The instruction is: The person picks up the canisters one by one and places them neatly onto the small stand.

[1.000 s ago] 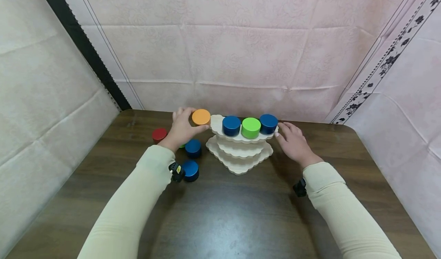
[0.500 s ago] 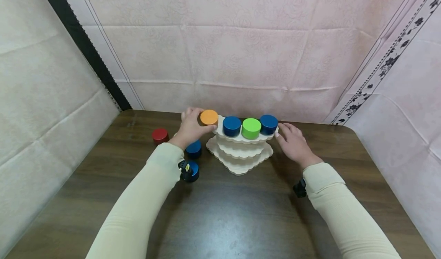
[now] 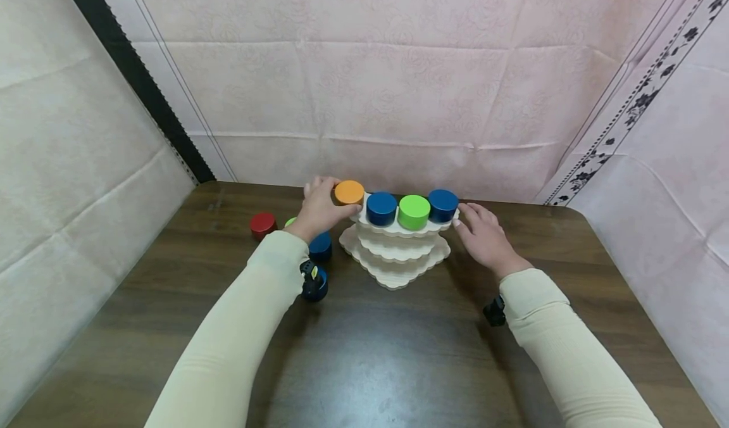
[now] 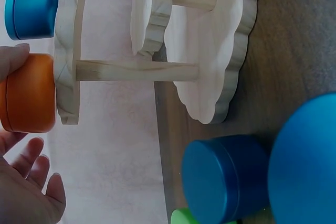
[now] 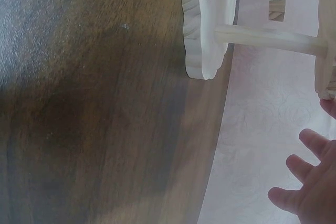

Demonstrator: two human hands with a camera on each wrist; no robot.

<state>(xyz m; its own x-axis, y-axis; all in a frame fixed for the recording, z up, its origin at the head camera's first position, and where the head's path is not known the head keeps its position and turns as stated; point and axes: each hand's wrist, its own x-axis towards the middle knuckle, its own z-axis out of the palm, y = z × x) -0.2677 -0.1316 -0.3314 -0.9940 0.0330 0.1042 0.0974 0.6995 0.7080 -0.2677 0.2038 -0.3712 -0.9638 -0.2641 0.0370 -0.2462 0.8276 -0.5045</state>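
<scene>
My left hand (image 3: 323, 209) pinches an orange round tin (image 3: 349, 192) between thumb and fingers. In the left wrist view the orange tin (image 4: 29, 93) sits against the left end of the top tier (image 4: 68, 51), beside a blue tin (image 4: 35, 4). That tier belongs to a white scalloped wooden stand (image 3: 393, 273). Along it also stand a blue tin (image 3: 381, 209), a green tin (image 3: 414, 212) and another blue tin (image 3: 443, 206). At the tier's right end, my right hand (image 3: 485, 238) touches the edge; its other fingers spread apart in the right wrist view.
Left of the stand, on the dark wooden table (image 3: 364, 365), are a red tin (image 3: 262, 225), a blue tin (image 3: 321, 247), a partly hidden blue tin (image 3: 322, 287) and a green tin (image 3: 290, 221) mostly behind my left wrist. A pale cloth wall (image 3: 364, 99) rises behind.
My left hand has moved right with the orange tin, from beside the stand to over the left end of its top tier. The right hand has stayed in place.
</scene>
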